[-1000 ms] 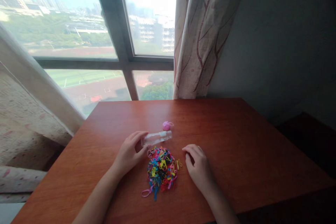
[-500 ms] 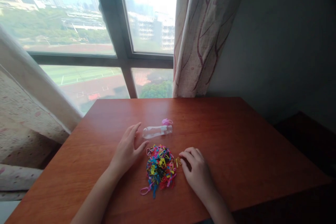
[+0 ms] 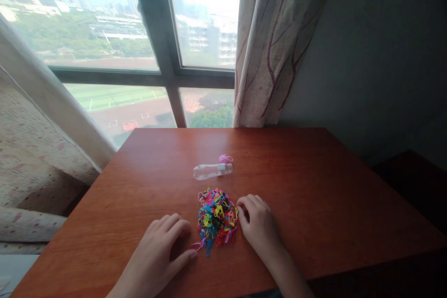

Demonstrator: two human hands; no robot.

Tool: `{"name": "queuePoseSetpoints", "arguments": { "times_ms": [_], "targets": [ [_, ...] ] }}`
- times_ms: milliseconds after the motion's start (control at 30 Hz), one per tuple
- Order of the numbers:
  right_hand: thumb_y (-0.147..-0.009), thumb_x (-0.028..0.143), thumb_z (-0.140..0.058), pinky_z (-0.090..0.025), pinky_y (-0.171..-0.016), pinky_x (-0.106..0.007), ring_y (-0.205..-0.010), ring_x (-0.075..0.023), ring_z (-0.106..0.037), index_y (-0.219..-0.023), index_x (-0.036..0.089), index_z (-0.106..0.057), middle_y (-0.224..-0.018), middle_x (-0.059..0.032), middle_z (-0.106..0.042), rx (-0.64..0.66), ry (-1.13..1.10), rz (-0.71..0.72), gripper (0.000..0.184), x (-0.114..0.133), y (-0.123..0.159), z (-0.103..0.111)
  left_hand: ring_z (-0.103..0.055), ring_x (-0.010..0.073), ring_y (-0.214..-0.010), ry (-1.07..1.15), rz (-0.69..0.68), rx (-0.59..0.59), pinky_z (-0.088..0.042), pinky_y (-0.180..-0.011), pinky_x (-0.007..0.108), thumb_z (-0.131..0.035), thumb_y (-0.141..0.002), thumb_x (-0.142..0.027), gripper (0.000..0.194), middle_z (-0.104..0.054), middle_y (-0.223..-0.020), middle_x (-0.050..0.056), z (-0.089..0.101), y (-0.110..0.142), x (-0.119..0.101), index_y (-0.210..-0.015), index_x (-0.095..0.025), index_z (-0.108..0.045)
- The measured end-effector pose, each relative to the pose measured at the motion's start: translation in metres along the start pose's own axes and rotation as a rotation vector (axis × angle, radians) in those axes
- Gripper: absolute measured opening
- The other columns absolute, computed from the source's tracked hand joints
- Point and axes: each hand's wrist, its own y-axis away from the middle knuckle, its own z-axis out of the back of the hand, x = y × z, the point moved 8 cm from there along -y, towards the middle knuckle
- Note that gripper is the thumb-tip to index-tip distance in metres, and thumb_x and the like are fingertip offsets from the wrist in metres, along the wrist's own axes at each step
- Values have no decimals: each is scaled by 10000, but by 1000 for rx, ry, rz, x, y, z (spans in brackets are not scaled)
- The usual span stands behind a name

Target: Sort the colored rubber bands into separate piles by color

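Pile of multicolored clips (image 3: 217,218) sits mid-table b/w the 2 hands, nearer the front edge; colors incl. yellow, blue, pink, red & black. 1 pink clip (image 3: 199,244) pokes out at its lower L, w/ 1 blue clip (image 3: 208,247) beside it. R hand (image 3: 258,221) is at the pile's R edge, thumb & forefinger narrow, tips by a yellow clip (image 3: 236,211); can't tell if it's gripped. L hand (image 3: 162,247) is wide, thumb well apart from fingers, thumb tip right near the pink clip. Behind the pile, a clear bottle (image 3: 206,172) lies on its side, neck to R; a pink piece w/ a loop (image 3: 225,159) is just behind the neck, contact unclear. Brown wood table (image 3: 331,186) runs up to the window (image 3: 202,14), w/ a patterned curtain (image 3: 272,46) on its R.
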Motion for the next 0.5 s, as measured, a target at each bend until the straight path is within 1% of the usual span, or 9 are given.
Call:
{"name": "queuePoseSetpoints", "arguments": {
  "times_ms": [100, 233, 333, 500],
  "targets": [
    [-866, 63, -559, -370, -720, -305, -787, -194, -520, -797, 216, -558, -806, -4, -582, -3, -24, 0, 168, 0, 2, 2, -606, 176, -759, 0, -63, -1, -449, -692, 295, -622, -893, -388, 140, -651, -841, -6, -3, -3, -7, -865, -251, -626],
    [-876, 52, -546, -399, -754, -306, -826, -200, -535, -869, 215, -597, -851, -15, -603, -19, -81, 9, 171, -1, 7, 6, -613, 173, -761, -6, -121, -93, -455, -712, 292, -519, -963, -312, 152, -662, -834, -4, -3, -6, -13, -888, -259, -640],
    [-879, 46, -533, -421, -766, -312, -842, -204, -544, -934, 216, -614, -879, -24, -612, -39, -107, 19, 196, -2, 10, 8, -616, 175, -747, -30, -118, -148, -462, -699, 290, -491, -972, -297, 185, -660, -817, 2, -4, -10, -13, -876, -253, -642],
    [-888, 48, -509, -446, -773, -332, -850, -211, -554, -943, 221, -617, -892, -35, -612, -34, -98, 44, 211, -2, 16, 8, -625, 181, -732, -72, -76, -169, -476, -676, 293, -477, -969, -297, 210, -659, -802, 12, -5, -23, -12, -842, -239, -634]
  ]
}}
